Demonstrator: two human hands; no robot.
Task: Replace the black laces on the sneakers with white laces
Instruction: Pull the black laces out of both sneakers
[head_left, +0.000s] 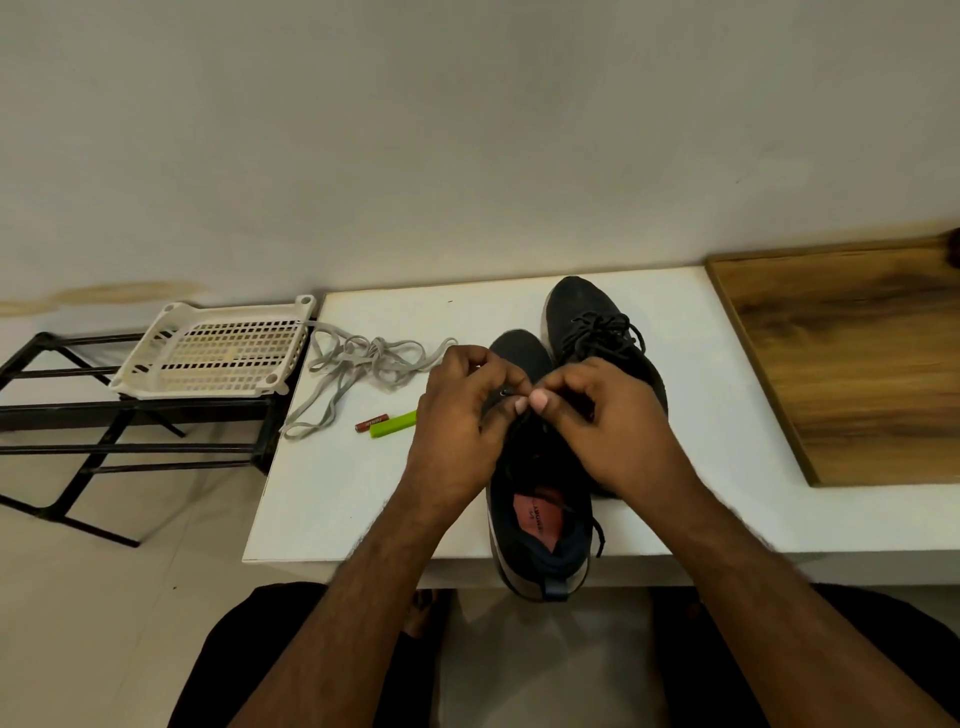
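Head camera view, looking down: a seated person bends over a white tabletop (701, 415), both hands meeting above the near sneaker (540, 525), which stands at the front edge with its heel overhanging. The left hand (462, 410) and the right hand (597, 415) have their fingers curled, thumbs nearly touching, and appear to pinch the black lace (524, 441) at the shoe's upper eyelets, though the hands hide the exact grip. One loose end of that lace hangs down the shoe's right side. The second sneaker (597, 327) stands just behind and to the right, toward the rear edge, its own black laces (605, 330) tied. A loose tangle of white laces (353, 364) lies near the rear left corner, trailing along the left edge. Between the tangle and the left hand lie a small brown battery (371, 422) and a green stick (393, 425), touching. A wooden board (852, 364) covers the right end. Off the left edge, a white perforated tray (218, 351) sits on a black metal rack (78, 415).
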